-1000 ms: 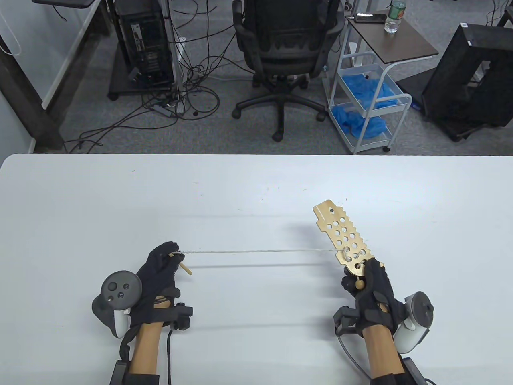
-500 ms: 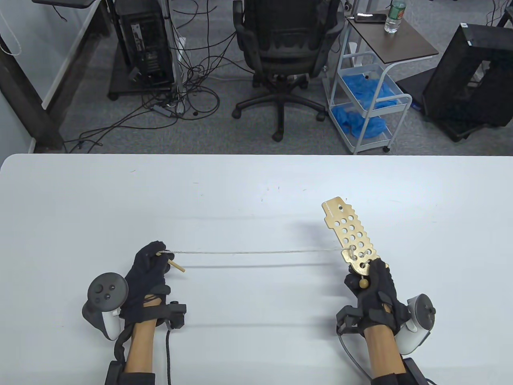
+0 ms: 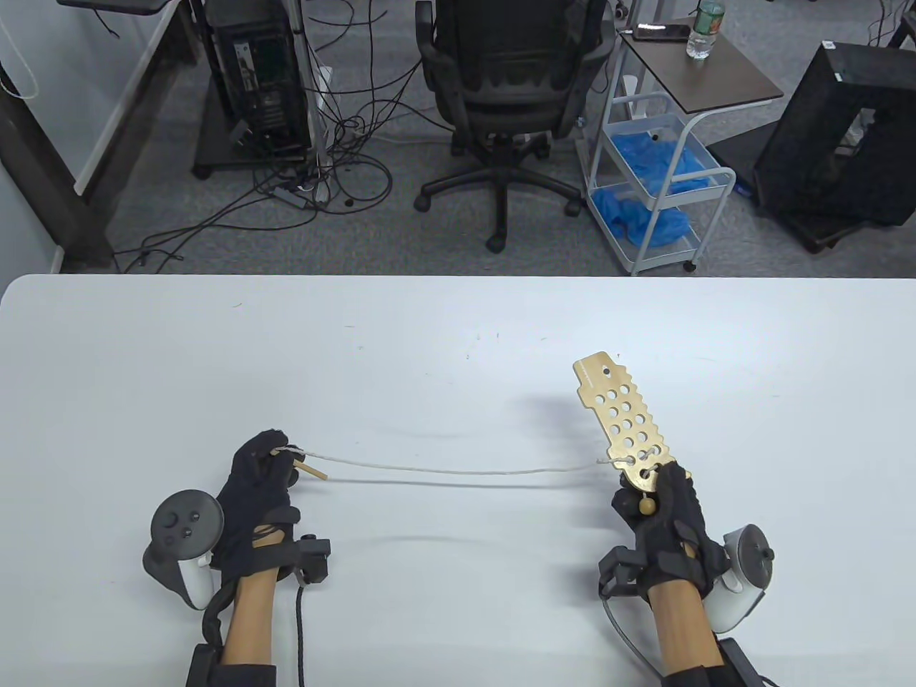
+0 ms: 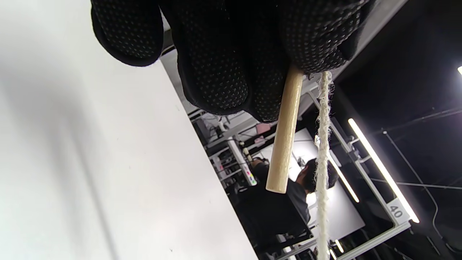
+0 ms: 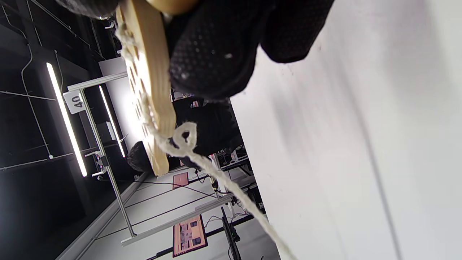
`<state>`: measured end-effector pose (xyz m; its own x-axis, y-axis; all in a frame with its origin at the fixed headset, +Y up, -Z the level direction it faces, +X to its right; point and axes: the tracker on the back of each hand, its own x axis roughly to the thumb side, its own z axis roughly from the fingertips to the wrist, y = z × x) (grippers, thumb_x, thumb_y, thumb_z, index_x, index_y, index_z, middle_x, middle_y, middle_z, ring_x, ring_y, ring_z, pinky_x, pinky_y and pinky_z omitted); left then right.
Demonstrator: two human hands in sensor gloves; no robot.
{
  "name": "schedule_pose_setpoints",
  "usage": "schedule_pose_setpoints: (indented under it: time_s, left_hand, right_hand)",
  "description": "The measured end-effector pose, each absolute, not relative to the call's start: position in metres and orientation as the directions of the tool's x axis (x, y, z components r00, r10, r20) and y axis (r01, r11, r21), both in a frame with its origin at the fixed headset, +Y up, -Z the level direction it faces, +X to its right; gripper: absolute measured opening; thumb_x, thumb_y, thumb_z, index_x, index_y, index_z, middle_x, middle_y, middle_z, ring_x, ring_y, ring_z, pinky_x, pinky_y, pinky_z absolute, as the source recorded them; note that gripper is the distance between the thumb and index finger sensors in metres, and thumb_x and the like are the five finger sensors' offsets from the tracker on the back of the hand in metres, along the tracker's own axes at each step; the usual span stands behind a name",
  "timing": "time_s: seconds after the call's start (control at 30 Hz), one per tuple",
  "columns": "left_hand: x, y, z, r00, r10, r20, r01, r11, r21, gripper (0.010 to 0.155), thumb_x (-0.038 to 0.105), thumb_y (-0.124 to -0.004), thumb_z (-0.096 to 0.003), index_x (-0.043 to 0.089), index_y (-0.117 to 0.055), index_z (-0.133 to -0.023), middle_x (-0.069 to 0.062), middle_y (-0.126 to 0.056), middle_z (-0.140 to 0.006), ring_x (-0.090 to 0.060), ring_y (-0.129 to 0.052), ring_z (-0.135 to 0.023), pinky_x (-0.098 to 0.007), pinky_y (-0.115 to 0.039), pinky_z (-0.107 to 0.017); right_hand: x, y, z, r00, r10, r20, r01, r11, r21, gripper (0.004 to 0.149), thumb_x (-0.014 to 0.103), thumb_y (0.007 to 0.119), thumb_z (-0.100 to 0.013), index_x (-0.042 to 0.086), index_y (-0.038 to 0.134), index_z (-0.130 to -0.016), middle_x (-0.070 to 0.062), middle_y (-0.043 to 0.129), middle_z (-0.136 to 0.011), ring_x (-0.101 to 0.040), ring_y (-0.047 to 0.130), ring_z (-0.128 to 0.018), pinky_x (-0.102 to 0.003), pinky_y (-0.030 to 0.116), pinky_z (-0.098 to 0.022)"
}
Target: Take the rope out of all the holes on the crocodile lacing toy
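Note:
The wooden crocodile lacing board (image 3: 621, 415) with many holes is held above the table by my right hand (image 3: 658, 512), which grips its near end; a wooden bead (image 3: 647, 506) hangs there. The board also shows edge-on in the right wrist view (image 5: 151, 94). A white rope (image 3: 458, 469) runs slack from the holes near the held end to my left hand (image 3: 261, 476). My left hand pinches the rope together with its wooden needle stick (image 3: 311, 469), seen close in the left wrist view (image 4: 285, 133). The rope (image 5: 187, 144) has a small loop at the board's edge.
The white table (image 3: 429, 343) carries nothing else. Beyond its far edge stand an office chair (image 3: 508, 93), a white cart (image 3: 655, 186) with blue gloves, a computer tower and floor cables.
The rope was taut between the hands and now sags. My left hand moved left and slightly toward me; the board shifted a little right, then held.

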<state>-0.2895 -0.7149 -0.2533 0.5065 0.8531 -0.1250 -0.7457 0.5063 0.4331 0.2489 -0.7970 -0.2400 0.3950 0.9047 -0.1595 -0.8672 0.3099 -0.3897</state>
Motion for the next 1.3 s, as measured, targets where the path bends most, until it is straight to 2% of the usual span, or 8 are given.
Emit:
schedule_pose_setpoints:
  time_s: [0.3,0.43,0.83,1.07,1.3]
  left_hand:
    - [-0.279,-0.708,-0.252,0.558,0.826,-0.083,-0.729,0.536,0.426,0.045,0.044,-0.082,-0.0460,0.039,-0.081,-0.091,0.009,-0.105,-0.070,-0.011,-0.102,-0.058,-0.050,-0.081,-0.060]
    - [-0.268,-0.705,-0.252,0.593,0.805,-0.039,-0.723,0.553,0.414,0.045,0.044,-0.082,-0.0457,0.039,-0.082,-0.090,0.009,-0.106,-0.068,-0.011,-0.102,-0.057,-0.050,-0.081,-0.059]
    - [-0.220,-0.682,-0.240,0.684,0.707,0.181,-0.714,0.597,0.366,0.043,0.045,-0.082,-0.0449,0.039,-0.084,-0.088,0.008,-0.106,-0.066,-0.011,-0.102,-0.055,-0.049,-0.082,-0.059]
    - [-0.187,-0.676,-0.229,0.737,0.605,0.302,-0.676,0.664,0.321,0.043,0.045,-0.082,-0.0441,0.039,-0.084,-0.086,0.009,-0.106,-0.065,-0.011,-0.102,-0.054,-0.049,-0.081,-0.059]
    - [-0.164,-0.673,-0.219,0.755,0.531,0.385,-0.647,0.702,0.299,0.042,0.046,-0.082,-0.0435,0.039,-0.085,-0.085,0.009,-0.106,-0.064,-0.010,-0.102,-0.054,-0.049,-0.081,-0.059]
  right_hand:
    - [0.241,-0.796,-0.242,0.346,0.921,-0.178,-0.901,0.273,-0.337,0.047,0.051,0.066,-0.053,0.023,0.066,-0.090,-0.002,0.088,-0.079,-0.016,0.098,-0.051,-0.050,0.073,-0.063]
    - [0.233,-0.795,-0.244,0.274,0.942,-0.196,-0.932,0.209,-0.295,0.047,0.051,0.066,-0.053,0.023,0.066,-0.090,-0.002,0.088,-0.078,-0.016,0.098,-0.050,-0.050,0.074,-0.063]
    - [0.183,-0.784,-0.235,0.123,0.969,-0.215,-0.990,0.105,-0.092,0.047,0.048,0.068,-0.052,0.019,0.069,-0.088,-0.006,0.090,-0.075,-0.018,0.098,-0.046,-0.051,0.074,-0.059]
    - [0.160,-0.780,-0.228,-0.031,0.980,-0.194,-1.000,-0.031,0.002,0.047,0.048,0.070,-0.051,0.018,0.072,-0.087,-0.007,0.091,-0.072,-0.018,0.099,-0.044,-0.052,0.076,-0.058]
    - [0.157,-0.780,-0.227,-0.057,0.979,-0.197,-0.998,-0.057,0.007,0.047,0.048,0.070,-0.051,0.018,0.072,-0.087,-0.007,0.092,-0.072,-0.018,0.099,-0.044,-0.052,0.076,-0.057]
